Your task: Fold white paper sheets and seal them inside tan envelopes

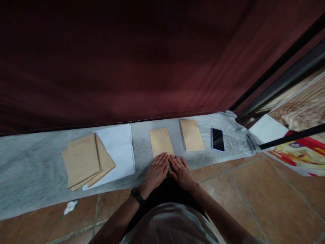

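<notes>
The left hand (157,168) and right hand (182,170) lie flat, fingers extended, grasping nothing, at the near edge of the brown envelope (161,142), at 12 o'clock. Uneven pressure could skew or crease it; a sideways sweep could disturb the envelope stack (193,136) at 1 o'clock. Red print (167,133): illegible.

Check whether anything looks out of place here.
A white scrap lies on the tiled floor like litter, and the leftmost envelopes sit askew over the white sheets, unlike the neat stack near the phone.
</notes>
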`<act>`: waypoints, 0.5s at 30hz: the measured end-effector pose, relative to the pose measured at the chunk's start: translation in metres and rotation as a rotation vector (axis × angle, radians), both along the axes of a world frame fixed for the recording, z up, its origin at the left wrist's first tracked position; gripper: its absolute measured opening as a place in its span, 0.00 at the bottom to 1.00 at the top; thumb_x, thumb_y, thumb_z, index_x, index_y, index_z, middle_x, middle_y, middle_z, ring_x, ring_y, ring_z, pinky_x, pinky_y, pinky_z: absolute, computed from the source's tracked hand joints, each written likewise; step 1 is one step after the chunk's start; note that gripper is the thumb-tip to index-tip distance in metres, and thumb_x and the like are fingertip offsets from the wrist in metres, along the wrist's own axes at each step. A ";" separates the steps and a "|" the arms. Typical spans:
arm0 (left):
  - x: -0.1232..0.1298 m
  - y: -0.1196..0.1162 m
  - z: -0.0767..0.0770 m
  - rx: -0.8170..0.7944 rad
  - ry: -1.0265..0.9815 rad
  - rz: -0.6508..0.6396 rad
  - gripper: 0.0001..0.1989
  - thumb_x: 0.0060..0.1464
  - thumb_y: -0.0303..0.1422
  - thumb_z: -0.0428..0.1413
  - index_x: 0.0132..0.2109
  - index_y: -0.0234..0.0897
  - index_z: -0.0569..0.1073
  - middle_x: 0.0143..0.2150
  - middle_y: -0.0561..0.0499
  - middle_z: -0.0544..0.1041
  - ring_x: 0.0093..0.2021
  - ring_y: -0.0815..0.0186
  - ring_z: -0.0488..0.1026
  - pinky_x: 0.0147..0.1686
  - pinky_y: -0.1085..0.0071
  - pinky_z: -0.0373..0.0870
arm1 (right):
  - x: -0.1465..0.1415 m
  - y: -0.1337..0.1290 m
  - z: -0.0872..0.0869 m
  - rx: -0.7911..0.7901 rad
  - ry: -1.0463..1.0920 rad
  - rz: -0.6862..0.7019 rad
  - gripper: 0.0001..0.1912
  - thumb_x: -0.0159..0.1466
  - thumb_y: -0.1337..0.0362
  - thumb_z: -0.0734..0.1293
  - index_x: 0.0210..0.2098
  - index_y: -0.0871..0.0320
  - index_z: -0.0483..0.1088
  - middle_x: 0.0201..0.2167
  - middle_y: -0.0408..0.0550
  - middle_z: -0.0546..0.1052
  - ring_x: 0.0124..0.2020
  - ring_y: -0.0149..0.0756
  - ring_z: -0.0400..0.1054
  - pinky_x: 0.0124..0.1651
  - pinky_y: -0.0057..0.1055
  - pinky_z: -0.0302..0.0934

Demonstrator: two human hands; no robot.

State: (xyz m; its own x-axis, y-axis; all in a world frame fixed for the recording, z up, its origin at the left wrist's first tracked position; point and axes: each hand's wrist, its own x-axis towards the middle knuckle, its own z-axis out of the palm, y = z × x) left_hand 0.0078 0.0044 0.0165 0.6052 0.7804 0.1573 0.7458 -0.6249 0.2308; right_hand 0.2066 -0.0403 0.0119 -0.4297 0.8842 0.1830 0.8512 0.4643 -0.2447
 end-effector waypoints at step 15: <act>0.036 0.125 -0.007 -0.034 0.056 0.171 0.29 0.69 0.39 0.39 0.72 0.33 0.57 0.74 0.44 0.57 0.75 0.59 0.48 0.73 0.53 0.42 | -0.002 0.003 -0.002 0.027 -0.006 -0.024 0.31 0.73 0.57 0.60 0.73 0.51 0.49 0.73 0.51 0.56 0.72 0.46 0.51 0.70 0.52 0.48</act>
